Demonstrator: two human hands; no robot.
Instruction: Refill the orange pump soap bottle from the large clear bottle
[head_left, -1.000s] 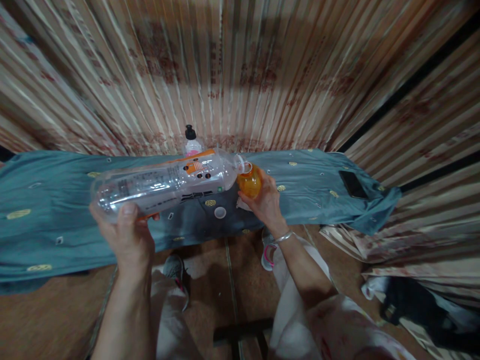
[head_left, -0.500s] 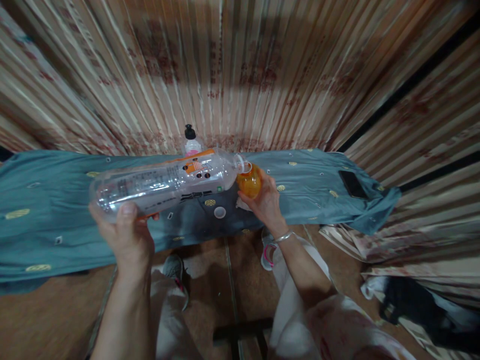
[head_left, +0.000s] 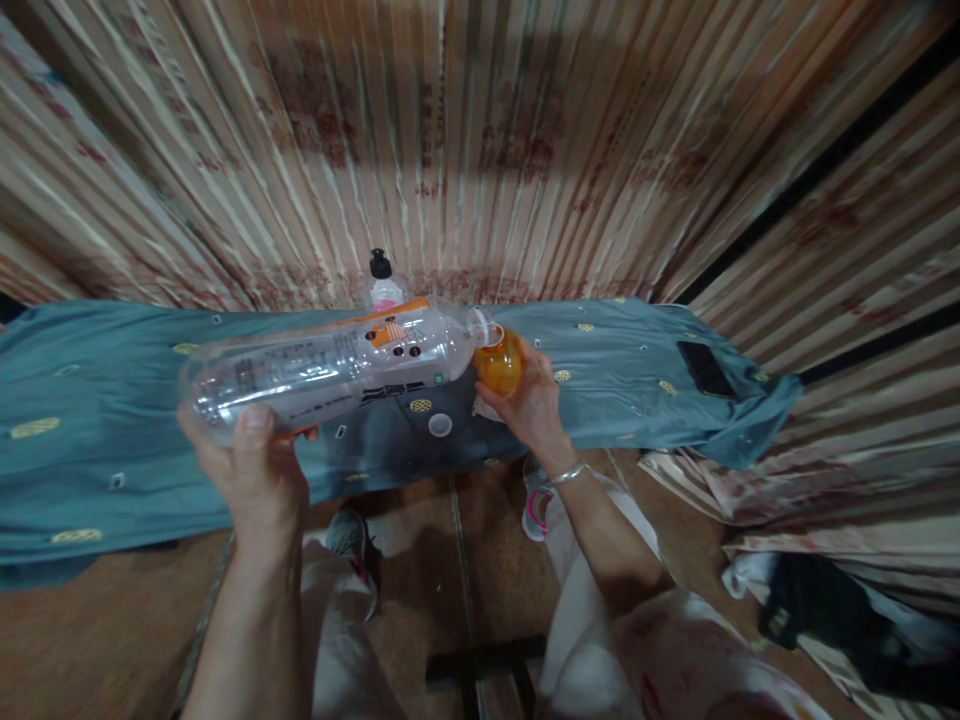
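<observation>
My left hand (head_left: 259,460) is closed around the base end of a large clear plastic bottle (head_left: 315,375) with an orange label. The bottle lies nearly level in the air, its neck pointing right. At that neck, my right hand (head_left: 536,405) grips a small amber-orange cup (head_left: 499,365), whose rim meets or almost meets the bottle's mouth. Whether liquid is flowing I cannot tell. Below the bottle, a small white round cap (head_left: 439,426) lies on the teal cloth (head_left: 637,350). Something whitish (head_left: 487,408) sits under the cup, partly hidden by my right hand.
Behind the large bottle stands a bottle with a black top (head_left: 381,265). A black phone (head_left: 705,368) lies at the cloth's right end. Pleated curtains (head_left: 450,150) rise at the back and right. A dark stool frame (head_left: 480,665) is on the floor below.
</observation>
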